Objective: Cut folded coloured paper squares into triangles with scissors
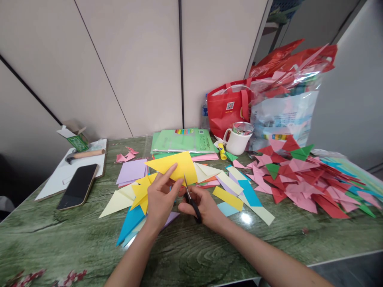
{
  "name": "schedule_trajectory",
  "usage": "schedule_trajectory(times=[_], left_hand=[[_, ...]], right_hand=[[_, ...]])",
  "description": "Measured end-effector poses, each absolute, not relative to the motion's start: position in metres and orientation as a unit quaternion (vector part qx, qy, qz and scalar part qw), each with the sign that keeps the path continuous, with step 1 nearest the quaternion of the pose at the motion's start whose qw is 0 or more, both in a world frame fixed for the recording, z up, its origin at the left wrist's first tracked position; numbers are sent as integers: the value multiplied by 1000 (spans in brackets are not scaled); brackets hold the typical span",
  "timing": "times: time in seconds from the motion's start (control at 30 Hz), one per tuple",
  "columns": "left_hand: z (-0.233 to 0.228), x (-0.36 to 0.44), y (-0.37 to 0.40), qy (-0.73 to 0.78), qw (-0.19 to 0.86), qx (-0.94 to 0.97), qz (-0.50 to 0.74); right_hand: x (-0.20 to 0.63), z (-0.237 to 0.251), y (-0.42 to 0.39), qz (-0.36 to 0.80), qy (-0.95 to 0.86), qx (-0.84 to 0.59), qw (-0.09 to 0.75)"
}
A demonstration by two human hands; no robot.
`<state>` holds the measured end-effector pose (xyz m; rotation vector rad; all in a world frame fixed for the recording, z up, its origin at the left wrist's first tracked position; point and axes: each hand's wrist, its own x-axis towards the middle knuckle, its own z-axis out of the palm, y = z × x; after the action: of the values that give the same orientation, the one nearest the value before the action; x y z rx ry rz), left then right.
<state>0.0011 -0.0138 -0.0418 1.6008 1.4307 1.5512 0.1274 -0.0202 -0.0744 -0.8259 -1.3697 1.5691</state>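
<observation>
In the middle of the head view, my left hand (162,195) pinches a folded piece of yellow paper (179,165), pointed at its left end and squared off at its right. My right hand (202,203) grips black-handled scissors (194,206), their blades against the lower edge of the yellow paper near my left thumb. Yellow cut paper pieces (139,193) and a cream folded piece (116,202) lie left of my left hand. Beside my right hand are a yellow strip (228,198) and a blue and cream strip (250,193).
A phone (78,186) lies by a white board (54,186) with a hammer (89,153) at left. Behind are green paper packs (185,141), a glue stick (222,152), a white mug (237,142) and a red bag (224,113). Folded red and pink papers (302,179) heap at right.
</observation>
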Motion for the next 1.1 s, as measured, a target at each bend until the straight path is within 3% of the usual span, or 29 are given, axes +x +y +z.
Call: schedule_trajectory(times=[1.1], left_hand=[[-39,10,-19,518,296,588,546]], right_hand=[[126,-77,-17,629,-515,-337,475]])
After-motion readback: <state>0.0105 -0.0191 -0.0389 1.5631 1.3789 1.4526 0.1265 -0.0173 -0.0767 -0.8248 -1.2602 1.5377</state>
